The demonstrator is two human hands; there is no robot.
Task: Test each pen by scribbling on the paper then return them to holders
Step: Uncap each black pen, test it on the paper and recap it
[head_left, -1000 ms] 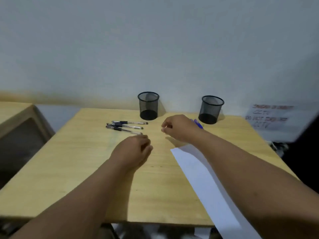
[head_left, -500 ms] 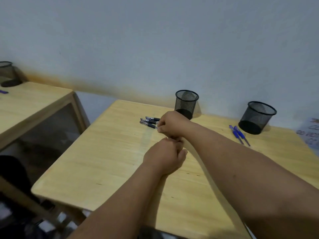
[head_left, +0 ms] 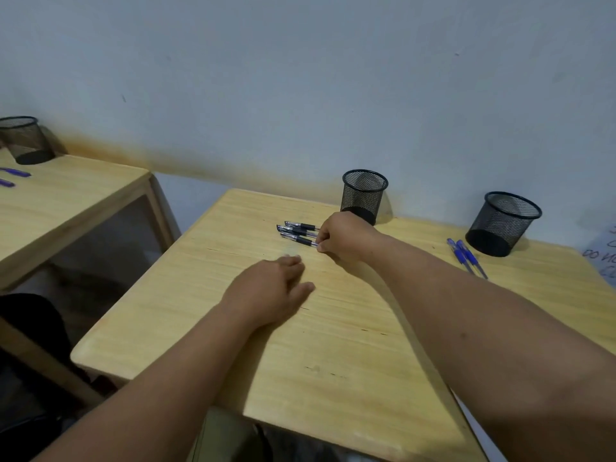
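Three black-grip pens (head_left: 296,232) lie side by side on the wooden table (head_left: 333,345), left of a black mesh holder (head_left: 364,195). My right hand (head_left: 343,236) pinches the near pen at its right end; the pen still rests on the table. My left hand (head_left: 271,290) lies palm down on the table in front of the pens, fingers loosely apart, holding nothing. Two blue pens (head_left: 466,256) lie beside a second mesh holder (head_left: 503,223) at the right. The paper is hidden behind my right forearm.
A second wooden table (head_left: 66,201) stands at the left with another mesh holder (head_left: 25,140) and blue pens (head_left: 15,173). A gap separates the two tables. A white sheet with handwriting (head_left: 605,251) hangs at the far right edge. The wall is close behind.
The view has swung left. My right hand moved left from the blue pens to the black pens and closed on the near one. My left hand flattened on the table.
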